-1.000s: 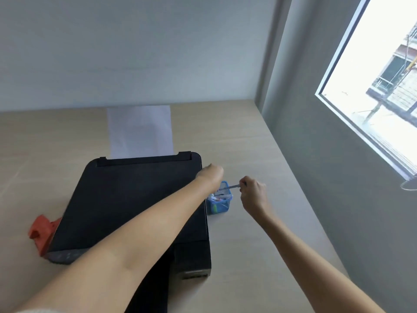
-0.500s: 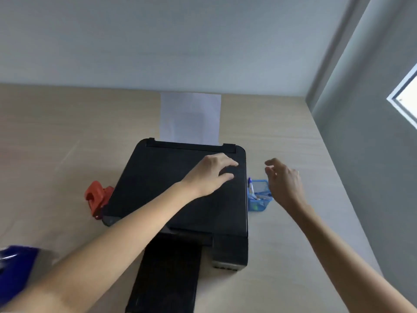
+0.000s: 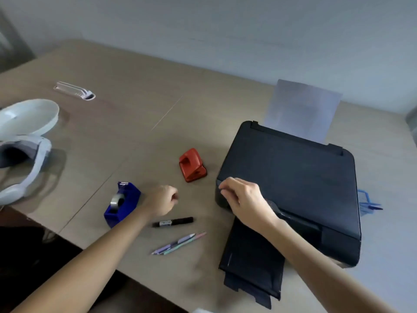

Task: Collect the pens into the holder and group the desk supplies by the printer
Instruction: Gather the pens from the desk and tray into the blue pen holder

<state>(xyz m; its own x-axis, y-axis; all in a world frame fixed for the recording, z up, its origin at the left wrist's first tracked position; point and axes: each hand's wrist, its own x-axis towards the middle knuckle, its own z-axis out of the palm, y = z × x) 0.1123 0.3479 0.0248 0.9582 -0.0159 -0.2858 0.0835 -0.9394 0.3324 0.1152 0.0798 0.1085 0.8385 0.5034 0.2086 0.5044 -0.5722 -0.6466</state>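
A black printer [image 3: 291, 177] sits at the right of the wooden desk [image 3: 126, 123], with a blue mesh pen holder [image 3: 366, 201] half hidden behind its right side. A black marker [image 3: 172, 222] and two pastel pens [image 3: 179, 243] lie on the desk in front. A blue tape dispenser [image 3: 121, 204] and a red hole punch [image 3: 192, 165] stand left of the printer. My left hand [image 3: 161, 203] hovers just above the marker, fingers loosely curled and empty. My right hand [image 3: 244, 199] rests over the printer's front left corner, holding nothing.
A white headset [image 3: 24, 168] and a white round dish [image 3: 29, 116] lie at the desk's left edge. A white stapler-like tool [image 3: 74, 90] sits far back left. A paper sheet [image 3: 302, 110] stands in the printer's rear feed. Its output tray [image 3: 251, 267] juts toward me.
The view has swung left and down, away from the pen holder. Both hands have moved left: the left from the printer lid to above the marker, the right from the holder to the printer's corner.
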